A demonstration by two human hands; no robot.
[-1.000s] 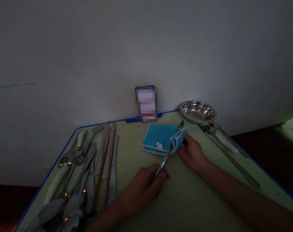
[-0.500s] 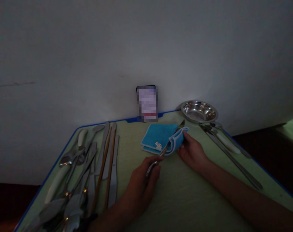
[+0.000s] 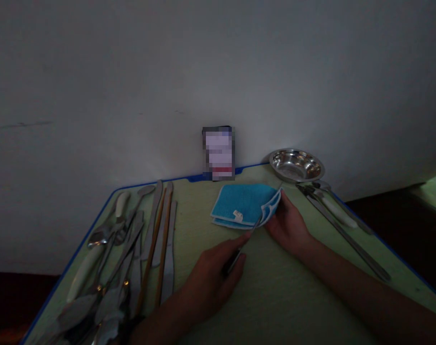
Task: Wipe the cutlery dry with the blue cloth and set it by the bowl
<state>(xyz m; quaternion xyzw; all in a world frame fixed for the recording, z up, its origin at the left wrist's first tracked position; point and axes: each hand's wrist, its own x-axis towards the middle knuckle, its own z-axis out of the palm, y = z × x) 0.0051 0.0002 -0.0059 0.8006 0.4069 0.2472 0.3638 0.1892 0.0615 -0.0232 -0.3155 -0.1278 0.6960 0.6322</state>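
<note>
My left hand [image 3: 214, 270] is closed around the handle of a metal table knife [image 3: 254, 227], which slants up and away to the right. A folded blue cloth [image 3: 241, 202] with white edging and a small white label lies over the green table. Its right end is folded up around the knife's blade, and my right hand [image 3: 289, 224] grips that end from the right. Most of the blade is hidden in the fold; a thin tip shows at the cloth's upper right corner.
Left on the table [image 3: 194, 201] lie many utensils: a white-handled spoon [image 3: 121, 205], table knives [image 3: 168, 266] and wooden chopsticks [image 3: 162, 244]. A steel bowl [image 3: 297, 165] stands at the back right, with a long knife [image 3: 347, 235] before it. A phone [image 3: 219, 153] leans on the wall.
The knife has turned within the cloth, so it now looks thinner. My left hand and the knife have shifted slightly right, and the cloth's right end has too.
</note>
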